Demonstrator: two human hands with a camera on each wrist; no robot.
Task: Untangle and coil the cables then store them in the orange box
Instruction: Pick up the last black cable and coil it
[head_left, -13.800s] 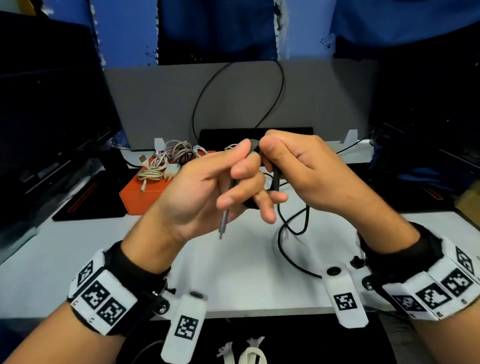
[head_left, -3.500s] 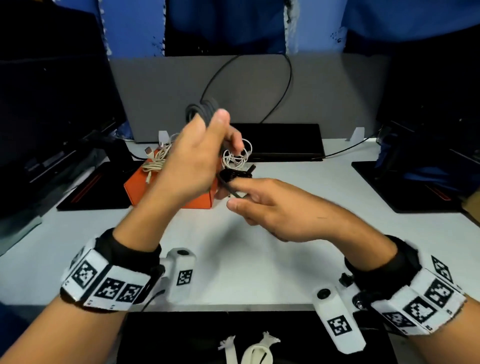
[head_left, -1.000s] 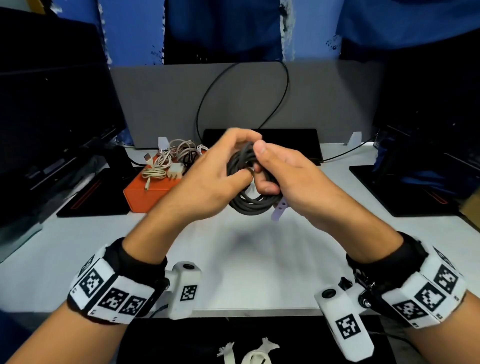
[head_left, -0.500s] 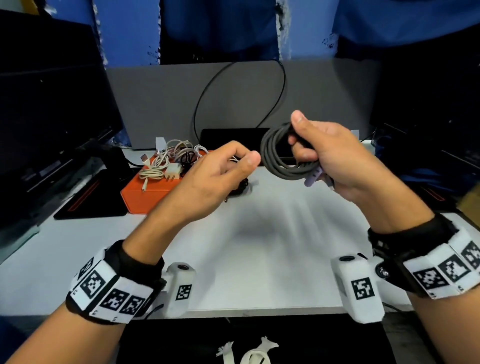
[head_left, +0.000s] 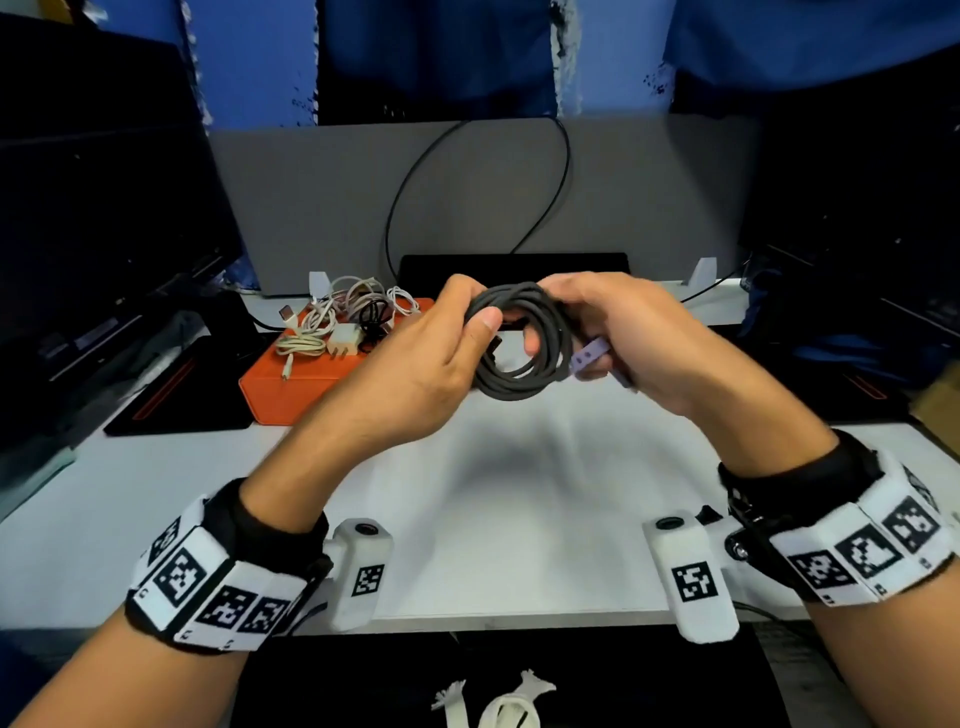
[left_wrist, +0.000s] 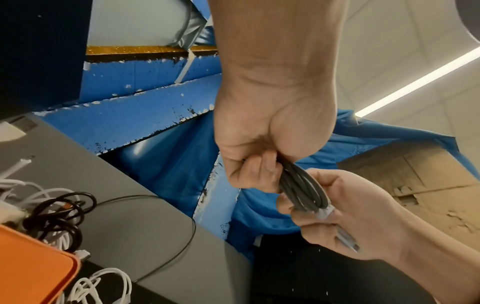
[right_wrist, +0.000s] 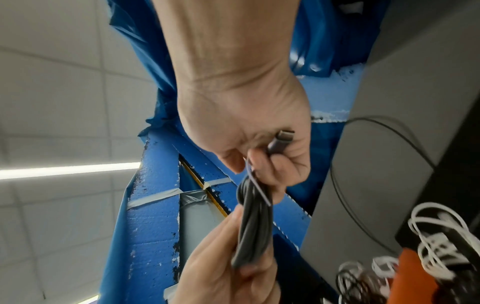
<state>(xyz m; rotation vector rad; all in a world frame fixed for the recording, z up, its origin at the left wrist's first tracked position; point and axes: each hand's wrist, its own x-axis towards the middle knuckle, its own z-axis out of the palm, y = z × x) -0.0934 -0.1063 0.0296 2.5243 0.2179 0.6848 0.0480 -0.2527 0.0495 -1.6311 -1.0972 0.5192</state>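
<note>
A coiled dark grey cable (head_left: 519, 343) hangs in the air above the white desk (head_left: 493, 499), held by both hands. My left hand (head_left: 457, 332) pinches the coil's left side between thumb and fingers. My right hand (head_left: 587, 332) grips its right side, with a lilac strap (head_left: 589, 356) and the cable's plug (right_wrist: 281, 140) against its palm. The coil (left_wrist: 303, 188) shows between both hands in the left wrist view, and the coil (right_wrist: 253, 222) shows likewise in the right wrist view. The orange box (head_left: 306, 379) stands at the left rear, with a tangle of white and black cables (head_left: 348, 322) on top.
A grey partition (head_left: 467, 197) closes the back of the desk, with a thin black wire (head_left: 400, 208) looping in front of it. A black flat device (head_left: 514, 262) lies under the partition. Dark monitors and mats flank both sides. White ties (head_left: 493, 706) lie at the near edge.
My right hand has brought the coil back down toward the middle, and my left hand has taken hold of its left side again. Half a second ago only the right hand held it.
</note>
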